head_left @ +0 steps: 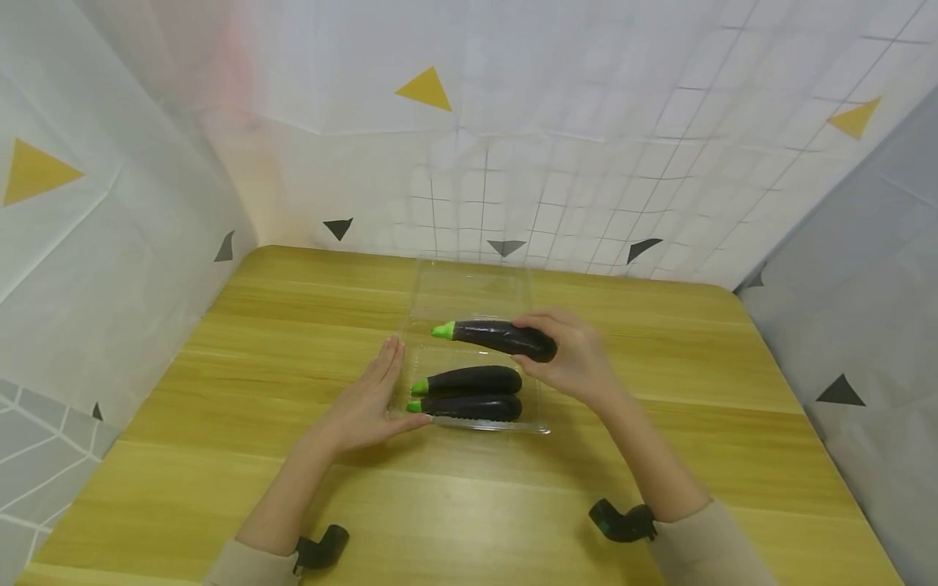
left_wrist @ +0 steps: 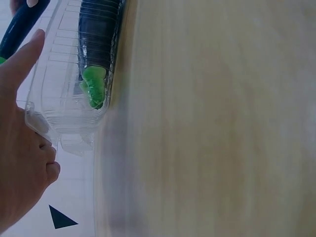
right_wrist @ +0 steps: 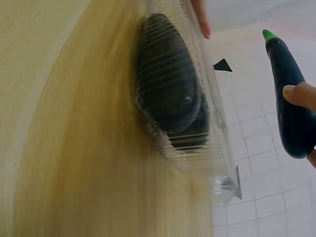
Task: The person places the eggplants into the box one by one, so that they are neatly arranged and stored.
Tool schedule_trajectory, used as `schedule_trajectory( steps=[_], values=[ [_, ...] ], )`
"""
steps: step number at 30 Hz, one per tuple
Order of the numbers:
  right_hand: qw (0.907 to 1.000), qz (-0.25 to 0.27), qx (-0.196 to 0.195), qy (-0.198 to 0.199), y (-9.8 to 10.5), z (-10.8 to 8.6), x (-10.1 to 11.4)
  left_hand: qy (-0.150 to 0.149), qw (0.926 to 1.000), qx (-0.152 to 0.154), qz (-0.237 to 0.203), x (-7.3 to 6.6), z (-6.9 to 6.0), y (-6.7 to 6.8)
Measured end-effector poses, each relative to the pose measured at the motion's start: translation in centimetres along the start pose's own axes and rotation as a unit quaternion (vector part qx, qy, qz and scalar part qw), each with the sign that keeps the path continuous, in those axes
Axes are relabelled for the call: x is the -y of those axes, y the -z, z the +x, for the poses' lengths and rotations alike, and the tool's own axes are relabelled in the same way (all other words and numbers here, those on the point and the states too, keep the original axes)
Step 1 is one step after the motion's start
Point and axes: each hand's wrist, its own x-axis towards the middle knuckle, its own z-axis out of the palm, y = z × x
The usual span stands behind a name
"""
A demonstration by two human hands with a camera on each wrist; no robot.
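My right hand (head_left: 572, 354) grips an eggplant (head_left: 487, 334) by its thick end, with the green stem pointing left. It is held above a clear plastic clamshell box (head_left: 531, 407); the right wrist view shows this eggplant (right_wrist: 284, 74) apart from the box. Inside the box two more dark eggplants lie side by side, a rear eggplant (head_left: 476, 380) and a front eggplant (head_left: 472, 407), stems to the left. At the box's left end rests my left hand (head_left: 366, 407), fingers straight along that side and thumb at the front corner.
The box's clear lid (head_left: 472, 293) lies folded back behind its base. Everything stands on a wooden table (head_left: 293, 309) with white sheeting (head_left: 330, 163) at the back and sides. A dark wrist mount (head_left: 322, 547) is worn on each forearm.
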Motion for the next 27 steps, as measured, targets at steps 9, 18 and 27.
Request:
schedule_trajectory(
  steps=[9, 18, 27],
  values=[
    [0.9992, 0.003, 0.034, -0.020, -1.4, 0.1, 0.0, 0.002, 1.0000, 0.001, -0.001, 0.0, 0.0, 0.0],
    [0.9975, 0.011, 0.062, -0.034, -2.9, 0.1, -0.5, 0.001, 1.0000, 0.004, -0.005, -0.1, 0.0, 0.1],
    [0.9963, 0.016, 0.077, -0.036, -4.2, 0.0, -1.0, 0.000, 1.0000, 0.004, -0.005, -0.1, 0.0, 0.2]
  ],
)
